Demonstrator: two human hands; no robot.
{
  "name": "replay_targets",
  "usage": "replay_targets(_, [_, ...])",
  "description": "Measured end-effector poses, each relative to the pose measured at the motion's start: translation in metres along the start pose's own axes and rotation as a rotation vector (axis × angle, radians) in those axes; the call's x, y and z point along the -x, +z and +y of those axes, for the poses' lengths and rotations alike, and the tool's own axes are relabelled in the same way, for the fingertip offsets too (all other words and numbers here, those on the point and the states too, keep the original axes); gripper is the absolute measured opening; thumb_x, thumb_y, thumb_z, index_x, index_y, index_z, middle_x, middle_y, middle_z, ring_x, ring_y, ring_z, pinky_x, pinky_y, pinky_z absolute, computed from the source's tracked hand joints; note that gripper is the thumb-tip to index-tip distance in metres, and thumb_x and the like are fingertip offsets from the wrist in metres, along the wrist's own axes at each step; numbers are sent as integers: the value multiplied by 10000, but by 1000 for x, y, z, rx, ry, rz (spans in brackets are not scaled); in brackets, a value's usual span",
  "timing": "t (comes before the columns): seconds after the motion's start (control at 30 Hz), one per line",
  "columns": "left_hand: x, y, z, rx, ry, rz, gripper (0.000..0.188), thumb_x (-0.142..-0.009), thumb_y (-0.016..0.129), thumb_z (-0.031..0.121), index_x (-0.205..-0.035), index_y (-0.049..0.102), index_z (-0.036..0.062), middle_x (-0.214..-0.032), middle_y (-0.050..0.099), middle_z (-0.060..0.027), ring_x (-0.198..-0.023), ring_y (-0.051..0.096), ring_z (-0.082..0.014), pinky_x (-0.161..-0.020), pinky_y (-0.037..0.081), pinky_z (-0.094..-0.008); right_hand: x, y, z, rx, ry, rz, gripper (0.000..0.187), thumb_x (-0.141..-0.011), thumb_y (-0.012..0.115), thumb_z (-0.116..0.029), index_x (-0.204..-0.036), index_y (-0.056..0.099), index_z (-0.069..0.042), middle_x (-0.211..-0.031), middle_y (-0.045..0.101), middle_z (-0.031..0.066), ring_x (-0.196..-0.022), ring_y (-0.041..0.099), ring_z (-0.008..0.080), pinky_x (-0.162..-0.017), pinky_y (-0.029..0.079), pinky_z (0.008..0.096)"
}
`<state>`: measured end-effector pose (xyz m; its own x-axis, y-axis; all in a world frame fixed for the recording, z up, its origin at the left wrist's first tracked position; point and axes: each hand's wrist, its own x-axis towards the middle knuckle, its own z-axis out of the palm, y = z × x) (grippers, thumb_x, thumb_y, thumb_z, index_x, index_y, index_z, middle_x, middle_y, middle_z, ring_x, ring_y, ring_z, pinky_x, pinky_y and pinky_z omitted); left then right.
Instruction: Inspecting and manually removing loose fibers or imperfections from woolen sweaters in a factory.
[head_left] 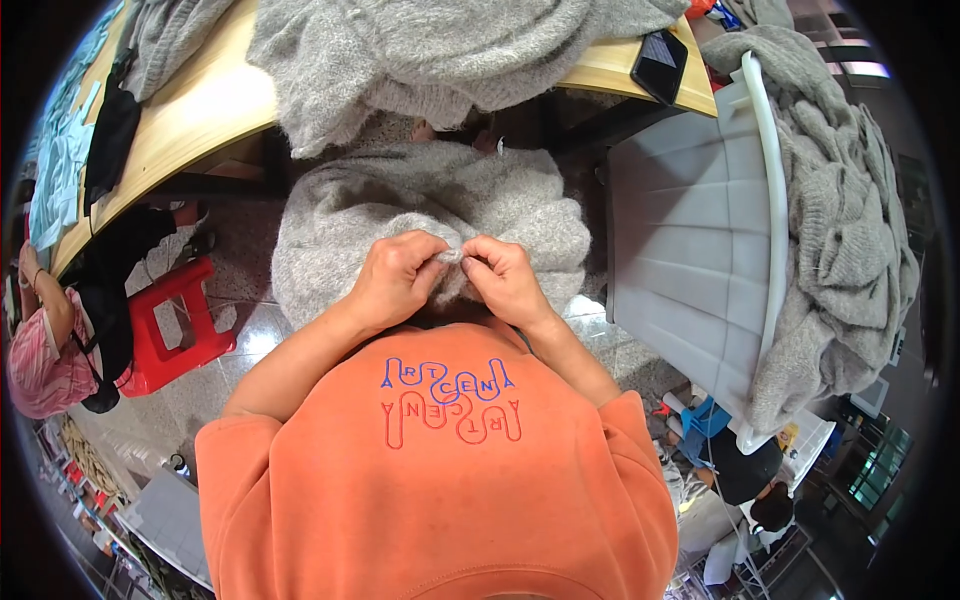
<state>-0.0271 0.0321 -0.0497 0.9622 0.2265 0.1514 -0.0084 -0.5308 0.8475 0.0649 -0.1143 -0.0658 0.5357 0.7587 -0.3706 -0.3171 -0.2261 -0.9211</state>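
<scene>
The left hand is curled tight, fingertips pinching a small fold of the grey knitted garment that lies bunched in the lap. Just right of that pinch, touching it, the right hand nips the same fold between thumb and fingers. Further right stands a grey plastic bin draped with more grey knitwear.

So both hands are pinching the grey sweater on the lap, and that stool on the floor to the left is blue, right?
Not quite: the stool is red, not blue, as the head view shows. The rest holds: the left hand and the right hand both pinch a fold of the grey sweater on the lap, and the stool stands on the floor to the left.
</scene>
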Motion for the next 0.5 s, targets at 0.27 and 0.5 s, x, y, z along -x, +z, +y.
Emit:
replay_targets(0.27, [9, 7, 2, 88, -319, 40, 186, -644, 558, -21, -828, 586, -16, -773, 593, -166, -694, 587, -305, -619, 467, -343, 0, 9, -6, 634, -259, 90, 115, -710, 573, -136, -737, 564, -25, -695, 581, 170, -598, 564, 341, -523, 435, 400])
replay_targets(0.5, [12, 15, -7, -128, -104, 92, 141, -658, 556, -10, -798, 571, -24, -689, 581, -83, -602, 539, -116, -543, 435, -269, 0, 8, -3, 535, -202, 73, 105, -715, 566, -131, -705, 574, -27, -601, 560, 161, -516, 555, 300, -480, 422, 369])
